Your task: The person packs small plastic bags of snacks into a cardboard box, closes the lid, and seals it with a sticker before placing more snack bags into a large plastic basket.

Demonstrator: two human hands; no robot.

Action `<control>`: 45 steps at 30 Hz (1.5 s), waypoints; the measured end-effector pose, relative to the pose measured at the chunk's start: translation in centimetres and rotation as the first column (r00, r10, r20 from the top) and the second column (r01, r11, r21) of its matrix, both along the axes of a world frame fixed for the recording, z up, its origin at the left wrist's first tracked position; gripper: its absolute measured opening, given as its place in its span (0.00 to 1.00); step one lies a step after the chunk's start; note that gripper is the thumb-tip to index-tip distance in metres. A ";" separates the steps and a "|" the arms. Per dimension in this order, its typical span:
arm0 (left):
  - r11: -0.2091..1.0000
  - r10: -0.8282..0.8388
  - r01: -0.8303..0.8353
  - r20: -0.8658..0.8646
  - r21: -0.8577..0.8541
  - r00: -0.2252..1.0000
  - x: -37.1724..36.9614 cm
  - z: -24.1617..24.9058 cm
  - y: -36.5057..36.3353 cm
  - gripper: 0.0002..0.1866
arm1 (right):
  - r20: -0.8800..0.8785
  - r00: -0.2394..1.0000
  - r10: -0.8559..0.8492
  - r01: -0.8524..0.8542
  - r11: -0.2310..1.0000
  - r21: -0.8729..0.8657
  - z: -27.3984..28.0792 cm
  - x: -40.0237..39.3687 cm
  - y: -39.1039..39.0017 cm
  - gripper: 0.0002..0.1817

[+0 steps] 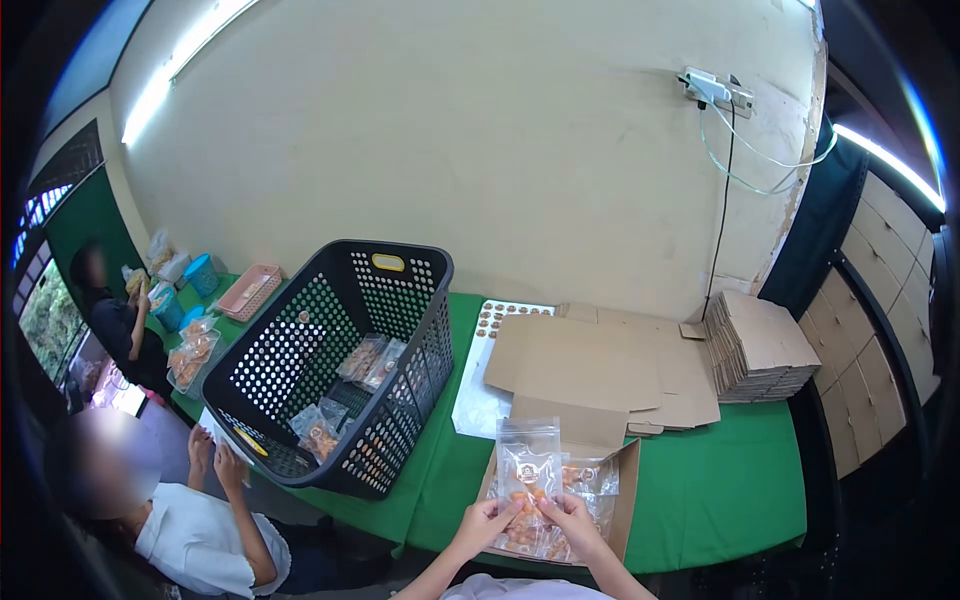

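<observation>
Between my two hands is a clear zip pouch (528,455) with orange snack pieces at its bottom and a round white label on its front. My left hand (487,527) pinches its lower left side, and my right hand (573,522) pinches the lower right. The pouch is upright above an open cardboard box (625,500). Inside that box lie more clear snack pouches (595,476), partly hidden by my hands and the held pouch.
A large black basket (400,420) with several pouches stands left on the green-covered table (720,490). Flattened cardboard (580,360) and stacked cartons (760,345) lie behind the box. A person in white (200,530) is close on my left; another person (130,320) stands farther back.
</observation>
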State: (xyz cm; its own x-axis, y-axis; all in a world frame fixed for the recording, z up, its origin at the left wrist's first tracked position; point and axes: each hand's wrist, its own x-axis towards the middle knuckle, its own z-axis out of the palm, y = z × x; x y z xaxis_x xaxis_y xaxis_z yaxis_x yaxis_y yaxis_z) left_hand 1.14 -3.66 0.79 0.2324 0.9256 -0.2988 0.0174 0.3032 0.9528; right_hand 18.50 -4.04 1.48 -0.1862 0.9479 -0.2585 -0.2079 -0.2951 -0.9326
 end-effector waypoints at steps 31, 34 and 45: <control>0.986 0.099 -0.115 0.136 0.120 0.986 0.8 -1.8 0.5 0.14 | 0.017 1.000 -0.002 0.000 0.995 0.102 -0.1 -0.1 1.2 0.13; 0.990 0.094 -0.107 0.134 0.094 0.987 0.8 -1.1 0.3 0.13 | -0.024 0.999 -0.024 0.026 0.994 0.106 0.0 -0.4 1.1 0.09; 0.987 0.126 -0.149 0.286 0.060 0.950 1.6 0.2 -0.5 0.14 | -0.093 0.991 -0.091 0.099 0.992 0.083 -1.2 -0.8 -0.3 0.07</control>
State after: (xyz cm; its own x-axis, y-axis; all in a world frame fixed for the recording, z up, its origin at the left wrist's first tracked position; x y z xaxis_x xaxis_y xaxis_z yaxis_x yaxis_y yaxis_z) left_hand 2.73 -4.18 0.98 0.1647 0.9727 -0.1635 -0.2908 0.2063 0.9343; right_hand 17.66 -4.30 0.32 -0.1127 0.9805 -0.1608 -0.3142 -0.1886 -0.9304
